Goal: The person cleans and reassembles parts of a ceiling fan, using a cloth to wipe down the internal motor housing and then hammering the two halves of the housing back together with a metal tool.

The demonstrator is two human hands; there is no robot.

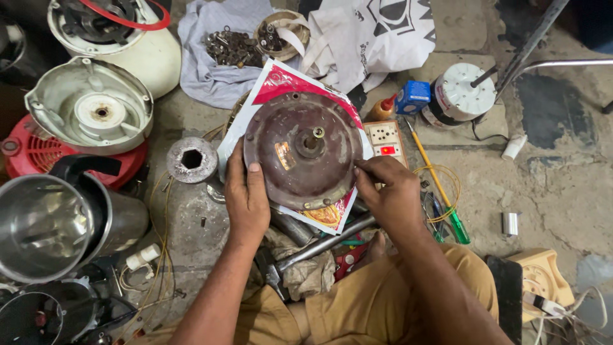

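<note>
Rust-brown and round, the motor cover (302, 151) lies flat on a red-and-white paper sheet (281, 83) spread over the concrete floor (562, 191), its short shaft (317, 133) pointing up from the middle. Both hands are clamped on its rim, well apart: the left hand (246, 198) grips the near-left edge with the thumb laid on top, the right hand (391, 188) pinches the right edge with curled fingertips. From here the cover could slide on the loose paper if either hand pushes sideways, since nothing else seems to pin the sheet. Its rim looks thin and worn, so fingers pressed hard against it risk a scrape. Just below the cover lie a hammer (319, 246) and a rag (306, 271); tipping the cover toward the person could knock it onto them. Right of the cover, the socket board (387, 142) and the green-handled screwdriver (444, 191) crowd the right hand's room to move.
</note>
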